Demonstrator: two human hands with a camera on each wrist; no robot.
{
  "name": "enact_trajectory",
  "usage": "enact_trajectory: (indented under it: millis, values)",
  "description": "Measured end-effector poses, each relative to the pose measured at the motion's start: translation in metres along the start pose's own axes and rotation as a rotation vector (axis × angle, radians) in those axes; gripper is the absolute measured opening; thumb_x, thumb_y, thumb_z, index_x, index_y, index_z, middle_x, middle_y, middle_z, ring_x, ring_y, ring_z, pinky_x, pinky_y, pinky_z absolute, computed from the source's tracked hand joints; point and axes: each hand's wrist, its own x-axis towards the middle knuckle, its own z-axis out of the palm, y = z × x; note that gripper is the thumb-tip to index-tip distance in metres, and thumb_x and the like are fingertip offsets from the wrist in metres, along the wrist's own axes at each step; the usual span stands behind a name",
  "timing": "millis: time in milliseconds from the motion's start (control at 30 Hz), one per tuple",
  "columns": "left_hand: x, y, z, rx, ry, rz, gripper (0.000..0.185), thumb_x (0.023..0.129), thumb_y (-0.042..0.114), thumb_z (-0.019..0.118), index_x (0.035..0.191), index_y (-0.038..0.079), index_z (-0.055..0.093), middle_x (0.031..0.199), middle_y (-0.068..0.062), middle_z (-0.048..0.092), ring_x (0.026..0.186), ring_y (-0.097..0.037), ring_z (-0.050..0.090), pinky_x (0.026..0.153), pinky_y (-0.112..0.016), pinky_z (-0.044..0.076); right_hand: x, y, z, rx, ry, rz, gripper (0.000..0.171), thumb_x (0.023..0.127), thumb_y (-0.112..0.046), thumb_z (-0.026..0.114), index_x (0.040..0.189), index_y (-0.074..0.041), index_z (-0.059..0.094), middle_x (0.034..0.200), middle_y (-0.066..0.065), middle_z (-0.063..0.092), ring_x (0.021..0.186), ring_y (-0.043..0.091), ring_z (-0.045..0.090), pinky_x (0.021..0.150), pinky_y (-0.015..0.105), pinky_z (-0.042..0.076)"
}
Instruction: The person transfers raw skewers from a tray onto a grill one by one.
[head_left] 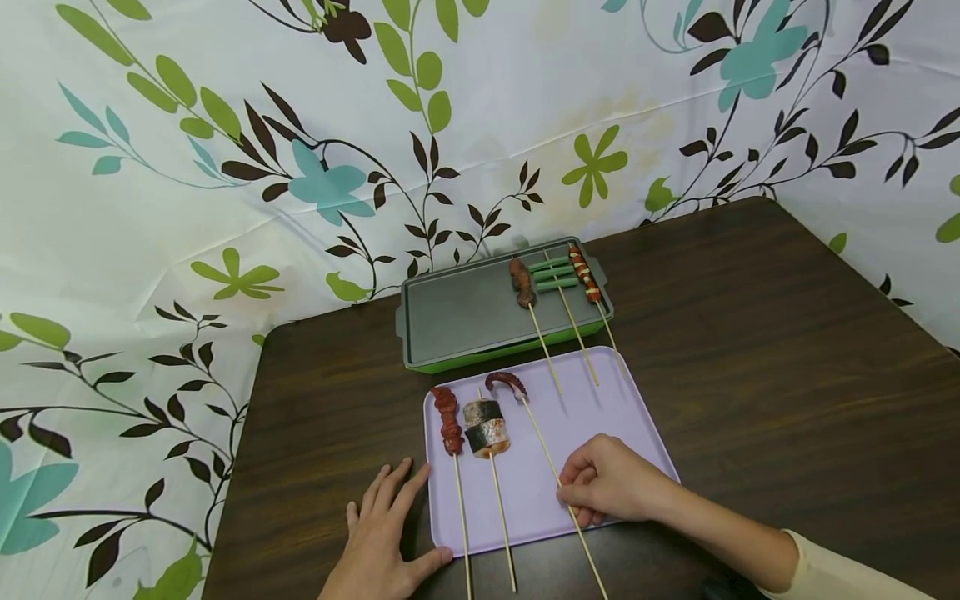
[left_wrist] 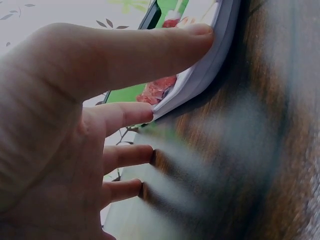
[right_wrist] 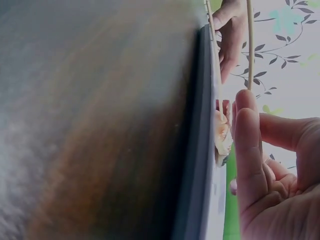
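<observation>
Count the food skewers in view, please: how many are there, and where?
6. Three lie on the purple tray: sausage skewer, rolled skewer, octopus skewer. Three rest on the grill plate: brown skewer, green-bean skewer, striped skewer.

My tray (head_left: pixel 600 408) is pale lilac, on a dark brown wood-grain table (head_left: pixel 750 333). The griddle (head_left: pixel 465 312) is grey with a bright green base. Behind it hangs a white cloth (head_left: pixel 487 108) printed with green and teal leaves and dark brown stems. My sleeve (head_left: pixel 840 575) is cream.
</observation>
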Motion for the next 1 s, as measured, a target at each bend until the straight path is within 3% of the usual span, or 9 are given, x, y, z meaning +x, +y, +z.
enact_trajectory:
  millis: [500,1000]
  values:
    - [0.0,0.001,-0.002,-0.007,0.022,0.037,0.099,0.068,0.068,0.076,0.152,0.034,0.036,0.157,-0.008,0.03,0.143,-0.043,0.021,0.09,-0.085,0.014,0.004,-0.022,-0.005,-0.038,-0.008,-0.07,0.008,0.087,-0.008,0.073,0.08,-0.005,0.07,0.058,0.002,0.066,0.052,0.017,0.065,0.048,0.029,0.053]
    - [0.0,-0.001,0.001,-0.015,0.016,0.031,0.1,0.068,0.068,0.077,0.152,0.033,0.037,0.157,-0.008,0.03,0.143,-0.042,0.019,0.091,-0.085,0.014,0.028,-0.048,-0.032,-0.024,0.03,-0.091,0.01,0.088,-0.008,0.072,0.085,0.002,0.071,0.063,0.006,0.068,0.056,0.018,0.067,0.052,0.032,0.056]
